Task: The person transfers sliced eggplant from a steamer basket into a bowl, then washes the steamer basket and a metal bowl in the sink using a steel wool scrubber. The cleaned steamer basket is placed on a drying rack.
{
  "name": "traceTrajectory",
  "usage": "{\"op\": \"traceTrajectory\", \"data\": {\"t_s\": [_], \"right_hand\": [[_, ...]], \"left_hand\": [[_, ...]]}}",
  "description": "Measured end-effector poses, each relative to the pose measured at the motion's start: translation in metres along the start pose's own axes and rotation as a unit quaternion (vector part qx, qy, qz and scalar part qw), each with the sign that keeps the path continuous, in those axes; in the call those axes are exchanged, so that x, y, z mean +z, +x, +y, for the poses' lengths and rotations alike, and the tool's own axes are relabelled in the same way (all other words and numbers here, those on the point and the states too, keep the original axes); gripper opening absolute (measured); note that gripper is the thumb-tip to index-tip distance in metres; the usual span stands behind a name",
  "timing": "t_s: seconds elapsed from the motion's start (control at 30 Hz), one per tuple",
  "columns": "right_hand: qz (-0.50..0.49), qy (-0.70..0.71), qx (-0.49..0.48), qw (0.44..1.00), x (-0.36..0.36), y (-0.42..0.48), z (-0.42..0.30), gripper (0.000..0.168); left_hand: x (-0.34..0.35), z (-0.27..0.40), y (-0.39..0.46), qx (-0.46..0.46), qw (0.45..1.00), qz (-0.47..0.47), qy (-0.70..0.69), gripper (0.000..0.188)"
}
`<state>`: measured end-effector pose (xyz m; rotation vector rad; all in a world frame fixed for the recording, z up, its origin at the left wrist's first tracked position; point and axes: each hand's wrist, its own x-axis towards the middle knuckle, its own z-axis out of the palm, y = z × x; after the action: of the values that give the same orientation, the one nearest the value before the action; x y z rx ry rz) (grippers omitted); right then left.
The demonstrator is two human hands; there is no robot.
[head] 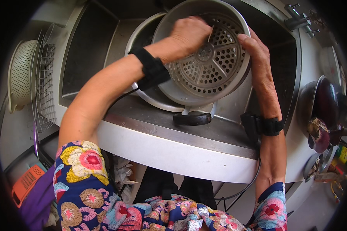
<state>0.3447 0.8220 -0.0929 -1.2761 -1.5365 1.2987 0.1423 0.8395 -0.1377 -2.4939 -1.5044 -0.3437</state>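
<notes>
A round aluminium steamer pan with a perforated base is tilted over the sink. Below it, partly hidden, sits a larger metal pot. My right hand grips the steamer's right side, thumb over the rim and fingers outside. Inside the steamer, my left hand is curled against the perforated base and blurred. Whether its fingers hold anything is hidden. A curved black handle juts out on the near side. I cannot tell which vessel it belongs to.
The stainless steel sink has a tap at far right. A wire rack and a pale colander stand left. A bowl with eggplant and an onion stands right. An orange grater lies low left.
</notes>
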Motion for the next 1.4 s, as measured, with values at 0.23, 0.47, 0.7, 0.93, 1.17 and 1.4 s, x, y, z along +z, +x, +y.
{"op": "traceTrajectory", "data": {"t_s": [0.23, 0.47, 0.7, 0.93, 1.17, 1.4], "right_hand": [[0.026, 0.007, -0.007, 1.000, -0.010, -0.002, -0.001, 0.063], [0.030, -0.030, -0.064, 0.997, 0.006, -0.007, -0.019, 0.067], [0.050, -0.112, -0.069, 0.990, 0.005, -0.012, -0.025, 0.070], [0.060, -0.149, -0.068, 0.985, 0.002, -0.014, -0.017, 0.074], [0.085, -0.245, -0.117, 0.959, 0.006, -0.010, -0.009, 0.068], [0.074, -0.149, -0.073, 0.983, 0.004, -0.012, -0.001, 0.072]], "left_hand": [[-0.038, -0.053, -0.053, -0.227, 0.971, -0.044, -0.062, 0.020], [0.006, -0.059, -0.080, -0.160, 0.963, -0.210, -0.046, 0.018], [0.020, -0.058, -0.078, -0.368, 0.758, -0.388, -0.374, 0.021], [-0.031, -0.057, -0.057, -0.447, 0.792, -0.228, -0.348, 0.026], [-0.042, 0.043, -0.003, -0.071, 0.961, 0.107, -0.243, 0.024], [0.006, 0.010, 0.024, -0.174, 0.977, -0.011, -0.119, 0.019]]}}
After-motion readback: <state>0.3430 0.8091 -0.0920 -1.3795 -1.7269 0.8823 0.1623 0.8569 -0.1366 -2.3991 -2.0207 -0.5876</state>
